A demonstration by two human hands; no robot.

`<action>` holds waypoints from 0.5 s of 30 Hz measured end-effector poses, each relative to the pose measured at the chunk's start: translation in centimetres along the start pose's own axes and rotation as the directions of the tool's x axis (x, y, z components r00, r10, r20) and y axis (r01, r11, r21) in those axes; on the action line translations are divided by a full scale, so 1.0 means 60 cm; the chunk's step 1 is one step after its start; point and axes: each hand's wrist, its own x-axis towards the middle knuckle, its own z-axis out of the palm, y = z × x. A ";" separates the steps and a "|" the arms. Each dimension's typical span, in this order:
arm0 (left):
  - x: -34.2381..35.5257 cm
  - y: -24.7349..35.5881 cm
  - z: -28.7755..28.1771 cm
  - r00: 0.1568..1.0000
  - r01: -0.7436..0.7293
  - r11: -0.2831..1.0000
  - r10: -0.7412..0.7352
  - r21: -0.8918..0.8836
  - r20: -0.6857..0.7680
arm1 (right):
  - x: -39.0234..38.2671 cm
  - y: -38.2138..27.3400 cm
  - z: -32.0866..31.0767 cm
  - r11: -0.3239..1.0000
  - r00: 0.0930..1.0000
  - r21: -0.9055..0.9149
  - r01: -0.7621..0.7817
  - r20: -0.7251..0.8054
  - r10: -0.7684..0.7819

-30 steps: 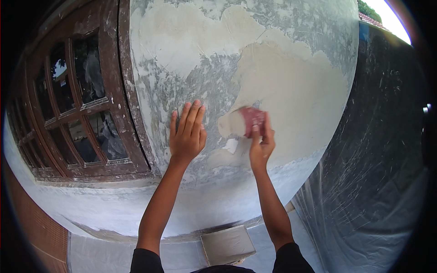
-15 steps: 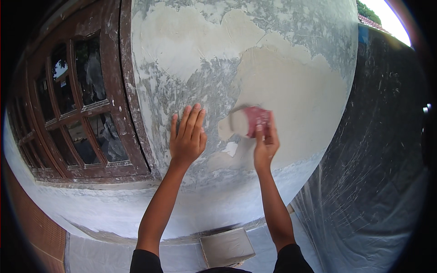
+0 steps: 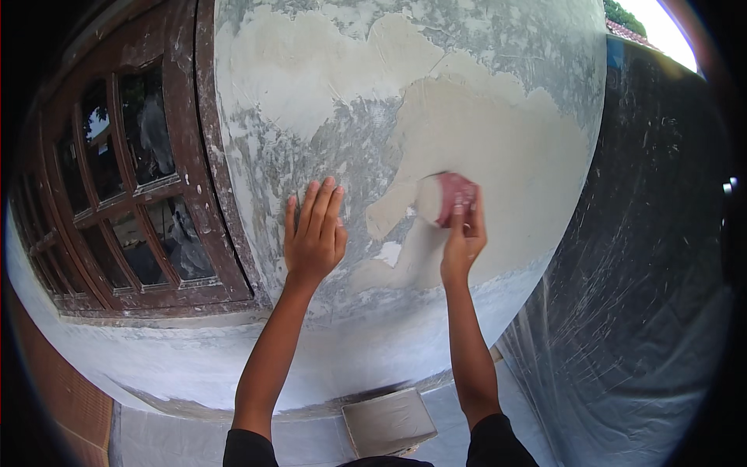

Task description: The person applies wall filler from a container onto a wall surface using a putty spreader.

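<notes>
My right hand [image 3: 465,231] grips a red putty spreader [image 3: 457,196], thumb and fingers closed on its right part. The spreader's left part is coated in pale putty and somewhat blurred; it lies against or very near the wall, and I cannot tell whether it touches. A beige layer of fresh-looking putty [image 3: 498,132] covers the wall around and above it. Left of the spreader, my left hand [image 3: 314,233] rests flat on the mottled grey wall [image 3: 342,148], its fingers spread and holding nothing. Between the hands, a small whitish patch [image 3: 388,253] shows.
A brown wooden window [image 3: 140,179] with glass panes stands at the left. Dark plastic sheeting [image 3: 646,272] hangs at the right. Below me, a rectangular board or tray [image 3: 389,423], smeared with putty, sits on the sheet-covered floor [image 3: 303,444] near the wall's foot.
My right hand and the spreader have moved a little to the right along the wall, uncovering some putty edge. My left hand stays flat on the wall; the view has shifted slightly.
</notes>
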 end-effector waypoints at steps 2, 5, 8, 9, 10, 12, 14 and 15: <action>0.000 0.001 0.001 1.000 -0.001 1.000 0.001 0.001 -0.004 | 0.002 -0.006 -0.007 0.989 0.995 0.149 0.011 -0.097 0.003; -0.003 -0.001 0.003 1.000 -0.004 1.000 0.004 0.007 0.010 | -0.021 0.000 -0.008 0.993 0.986 -0.070 0.096 0.147 -0.085; -0.001 -0.001 0.001 1.000 -0.003 1.000 0.003 0.009 -0.002 | -0.008 0.006 -0.011 0.982 0.992 -0.169 0.083 0.109 -0.065; -0.001 -0.002 0.001 1.000 -0.003 1.000 0.003 0.011 -0.001 | -0.002 -0.001 -0.012 0.982 0.992 -0.169 0.083 0.109 -0.065; -0.002 -0.002 0.002 1.000 -0.004 1.000 0.004 0.013 0.000 | 0.004 -0.012 -0.017 1.000 1.000 0.020 0.007 -0.024 -0.007; -0.003 -0.002 0.003 1.000 -0.005 1.000 0.005 0.013 0.001 | 0.005 -0.016 -0.015 0.975 0.988 0.219 -0.039 -0.140 0.071; -0.002 0.000 0.003 1.000 -0.008 1.000 0.008 0.008 0.004 | -0.015 0.004 -0.017 0.997 0.997 0.077 0.010 0.077 -0.016; 0.001 0.001 0.001 1.000 -0.005 1.000 0.005 0.011 0.000 | -0.018 0.011 -0.024 0.962 0.967 -0.214 0.171 0.222 -0.123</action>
